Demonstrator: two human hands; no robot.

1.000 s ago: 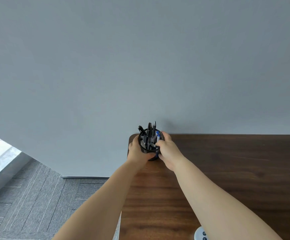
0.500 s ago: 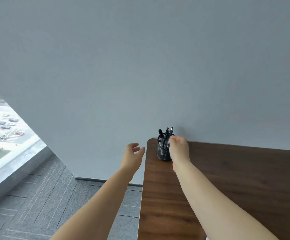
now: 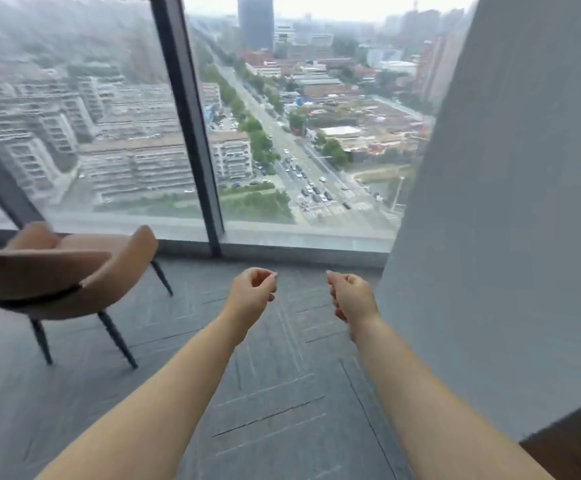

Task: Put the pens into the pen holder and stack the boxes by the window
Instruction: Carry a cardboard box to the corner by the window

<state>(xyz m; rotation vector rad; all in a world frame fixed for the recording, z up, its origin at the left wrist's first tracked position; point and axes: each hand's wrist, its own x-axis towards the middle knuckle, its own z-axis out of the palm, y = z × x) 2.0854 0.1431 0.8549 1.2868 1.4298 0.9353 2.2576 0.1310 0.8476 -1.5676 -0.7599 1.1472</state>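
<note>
My left hand (image 3: pixel 252 291) and my right hand (image 3: pixel 351 296) hang in mid-air over the grey floor, side by side and a little apart. Both have their fingers loosely curled and hold nothing. The pen holder, the pens and the boxes are out of view. Only a dark brown corner of the wooden desk (image 3: pixel 573 441) shows at the bottom right.
A large floor-to-ceiling window (image 3: pixel 282 133) with a dark frame post (image 3: pixel 192 126) fills the far side. A tan chair (image 3: pixel 60 271) on thin black legs stands at the left. A grey wall (image 3: pixel 511 237) rises on the right. Grey floor tiles (image 3: pixel 275 393) lie below my arms.
Both hands have left the pen holder on the desk corner. My view has swung left from the wall and desk to the window and chair, and the holder has gone out of view.
</note>
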